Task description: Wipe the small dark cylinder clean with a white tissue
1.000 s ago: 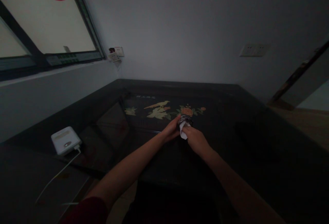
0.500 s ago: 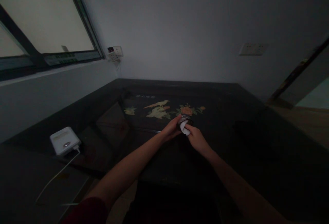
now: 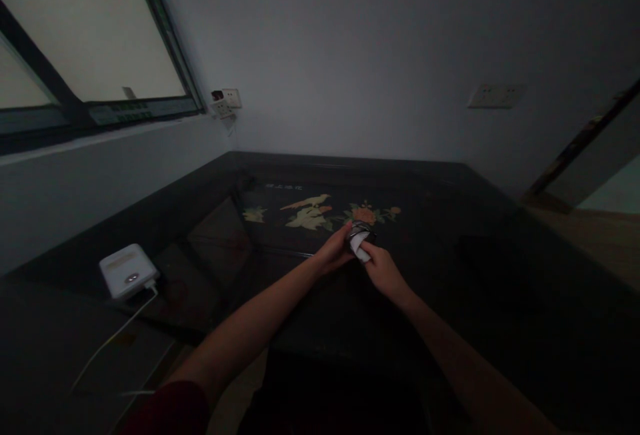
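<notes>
My left hand [image 3: 334, 252] is closed around a small dark, shiny object [image 3: 369, 232] with a curved rim. In the dim light I cannot make out its kind; it may be clear or glassy. My right hand [image 3: 383, 266] pinches a white tissue [image 3: 359, 246] and presses it against that object, partly covering it. Both hands meet above the dark table [image 3: 320, 315], just in front of the flower picture [image 3: 363, 214] on its surface.
At the left of the table lies a white box-shaped device [image 3: 129, 271] with a white cable [image 3: 117, 334] plugged in. A dark, indistinct object [image 3: 493, 268] lies at the right. Wall sockets [image 3: 496, 96] are behind, and a window [image 3: 95, 42] is at the upper left.
The camera view has shifted very slightly. Both hands stay in almost the same place, still holding the dark object and the tissue.
</notes>
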Available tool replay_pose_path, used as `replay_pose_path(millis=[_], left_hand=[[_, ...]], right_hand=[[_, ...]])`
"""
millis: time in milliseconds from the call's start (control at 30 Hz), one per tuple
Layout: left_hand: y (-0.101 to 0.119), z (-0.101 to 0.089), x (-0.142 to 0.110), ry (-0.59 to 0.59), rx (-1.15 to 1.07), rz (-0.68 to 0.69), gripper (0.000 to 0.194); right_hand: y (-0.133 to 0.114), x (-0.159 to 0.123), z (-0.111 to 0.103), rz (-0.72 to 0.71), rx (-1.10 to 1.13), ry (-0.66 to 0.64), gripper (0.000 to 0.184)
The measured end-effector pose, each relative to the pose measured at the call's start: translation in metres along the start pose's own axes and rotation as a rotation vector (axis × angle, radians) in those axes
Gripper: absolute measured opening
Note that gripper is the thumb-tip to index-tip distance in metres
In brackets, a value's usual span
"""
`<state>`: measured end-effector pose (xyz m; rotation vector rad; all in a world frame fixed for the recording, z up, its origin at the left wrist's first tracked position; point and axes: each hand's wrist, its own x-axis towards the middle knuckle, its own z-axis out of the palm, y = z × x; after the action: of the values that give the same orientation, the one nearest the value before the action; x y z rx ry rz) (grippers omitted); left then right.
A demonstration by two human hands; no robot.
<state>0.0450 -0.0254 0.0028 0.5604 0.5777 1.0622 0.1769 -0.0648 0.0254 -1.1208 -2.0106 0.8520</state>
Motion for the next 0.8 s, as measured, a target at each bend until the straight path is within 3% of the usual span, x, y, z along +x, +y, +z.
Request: replay_pose_path(millis=[200,300,400,533,800], left_hand=[[0.0,0.004,0.001,-0.022,0.009,0.001,0.031],[-0.001,0.002,0.003,-0.019,0.04,-0.001,0.031],[-0.002,-0.001,0.004,-0.031,0.057,0.014,0.028],[-0.003,-0.003,0.002,-0.014,0.075,0.02,0.03],[-0.001,0.0,0.0,-0.006,0.011,0.017,0.03]], right_hand=[[-0.012,-0.005,-0.004,-0.115,-0.555,-0.122,0.034],[-0.017,-0.006,-0.004,-0.156,-0.685,-0.131,0.032],[-0.017,-0.006,-0.004,-0.147,-0.663,-0.121,0.032],[-0.008,-0.004,-0.005,-0.058,-0.348,-0.084,0.036],[0.007,0.006,0.008,0.086,0.725,0.039,0.034]])
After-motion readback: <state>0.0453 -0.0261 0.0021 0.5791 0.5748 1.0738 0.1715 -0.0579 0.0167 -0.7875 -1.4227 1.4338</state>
